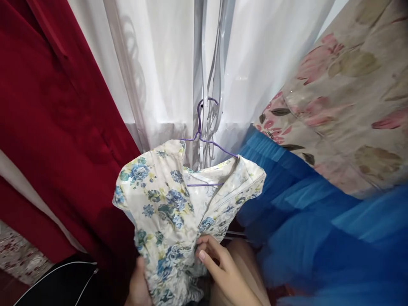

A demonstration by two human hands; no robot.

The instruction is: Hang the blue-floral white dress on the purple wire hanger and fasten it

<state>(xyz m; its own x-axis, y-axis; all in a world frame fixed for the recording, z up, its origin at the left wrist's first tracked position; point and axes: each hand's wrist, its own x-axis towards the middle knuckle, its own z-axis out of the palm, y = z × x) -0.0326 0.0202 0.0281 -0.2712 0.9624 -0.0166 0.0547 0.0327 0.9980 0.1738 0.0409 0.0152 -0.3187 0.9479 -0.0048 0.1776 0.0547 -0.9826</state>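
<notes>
A white blouse [172, 204] with blue and green flowers hangs in front of me on a purple wire hanger [216, 146]. The hanger's hook catches on a white metal frame [205, 55] at the curtain. My right hand [219, 265] pinches the blouse's front edge below the V-shaped neckline, thumb and fingers curled together. At the lower left, my left hand [139, 284] lies against the side of the blouse; its fingers are mostly hidden behind the fabric.
White curtains [162, 63] fall behind the hanger, with a dark red curtain [70, 106] to the left. On the right hang a pink-flowered beige cloth [350, 97] and blue ruffled fabric [318, 238]. A black item with pale piping [60, 284] is at the lower left.
</notes>
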